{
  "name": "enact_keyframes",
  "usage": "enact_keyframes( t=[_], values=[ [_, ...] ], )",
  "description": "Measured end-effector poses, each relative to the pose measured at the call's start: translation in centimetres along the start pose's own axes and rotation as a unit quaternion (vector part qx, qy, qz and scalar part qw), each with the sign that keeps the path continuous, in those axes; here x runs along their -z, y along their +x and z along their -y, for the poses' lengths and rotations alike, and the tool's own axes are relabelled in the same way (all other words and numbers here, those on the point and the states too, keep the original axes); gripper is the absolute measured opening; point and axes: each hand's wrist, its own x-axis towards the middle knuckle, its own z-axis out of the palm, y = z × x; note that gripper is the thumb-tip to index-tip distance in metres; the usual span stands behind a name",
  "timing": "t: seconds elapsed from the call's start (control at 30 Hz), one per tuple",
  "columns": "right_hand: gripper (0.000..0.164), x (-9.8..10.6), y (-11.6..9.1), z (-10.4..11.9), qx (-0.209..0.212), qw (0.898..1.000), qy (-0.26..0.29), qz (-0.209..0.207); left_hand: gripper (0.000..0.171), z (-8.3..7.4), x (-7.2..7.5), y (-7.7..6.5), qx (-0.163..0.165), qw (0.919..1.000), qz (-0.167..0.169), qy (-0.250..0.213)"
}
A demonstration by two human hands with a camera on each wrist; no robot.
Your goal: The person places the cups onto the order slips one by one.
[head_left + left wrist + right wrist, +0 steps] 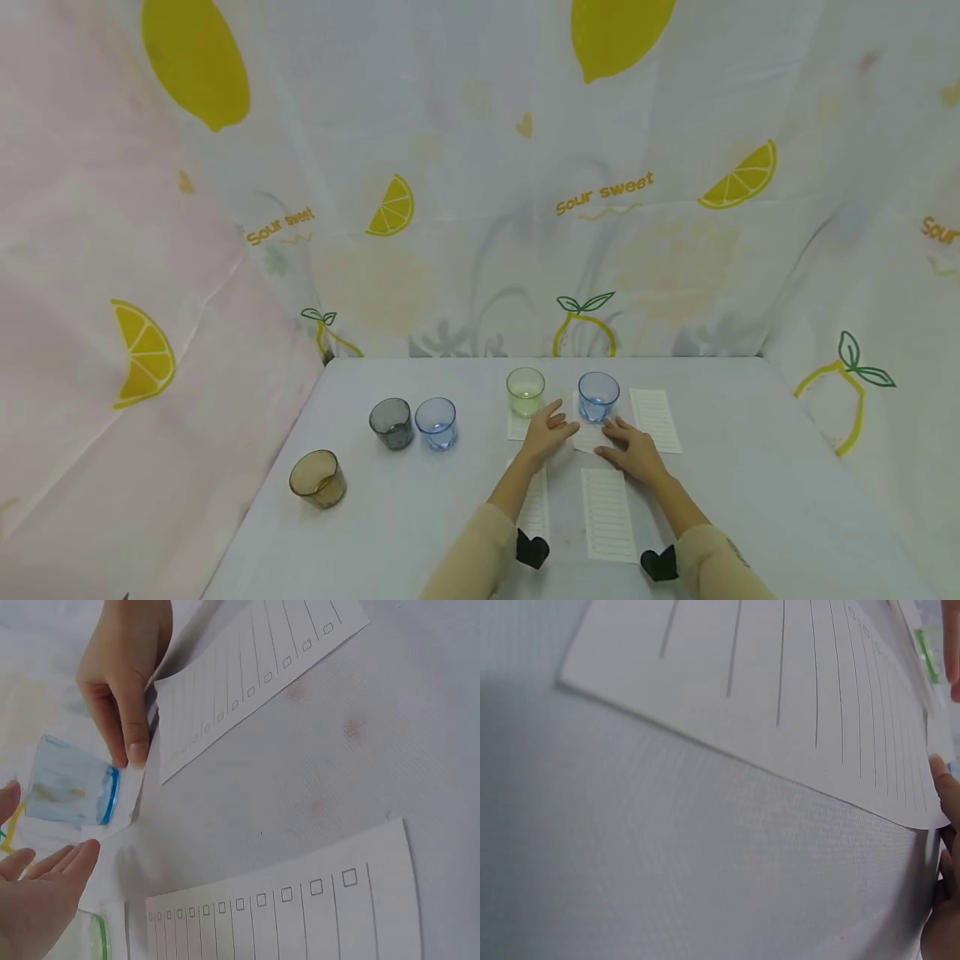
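A blue glass (598, 398) stands upright on a white paper slip (590, 439) towards the back of the table. My right hand (633, 454) lies just in front of it, thumb and fingertips at the slip's near edge; in the left wrist view they reach close to the glass. To the left, my left hand (549, 432) hovers with fingers loosely extended and nothing in it. Beside that hand a pale green glass (526, 393) sits on another slip (519, 428). Two lined slips lie nearer me, a left one (535, 507) partly under my left forearm and a right one (608, 514).
One more lined slip (656, 421) lies right of the blue glass. On the table's left side stand a grey glass (392, 423), a second blue glass (437, 423) and a brown glass (318, 480). A lemon-print cloth (480, 275) hangs behind the white table (420, 533).
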Motion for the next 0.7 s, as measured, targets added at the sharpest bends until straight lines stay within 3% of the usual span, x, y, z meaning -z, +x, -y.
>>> enact_keyframes(
  t=[0.13, 0.33, 0.47, 0.7],
  values=[
    [0.050, 0.0, -0.1, 0.1, -0.006, 1.000, 0.008, 0.006, 0.055, 0.2, 1.7, -1.2, -0.020, 0.9988, -0.003, -0.044],
    [0.048, 0.2, -0.2, 0.2, 0.001, 1.000, 0.015, 0.001, 0.055, -0.4, 4.7, -3.2, -0.042, 0.9952, 0.018, -0.086],
    [0.047, 0.1, -0.1, 0.1, 0.004, 1.000, 0.018, -0.005, 0.057, -1.0, 7.1, -4.0, -0.053, 0.9922, 0.008, -0.113],
    [0.044, -0.1, -0.2, 0.3, 0.015, 0.999, 0.043, -0.026, 0.057, -1.9, 11.5, -5.9, -0.060, 0.9952, -0.028, -0.072]
  ],
)
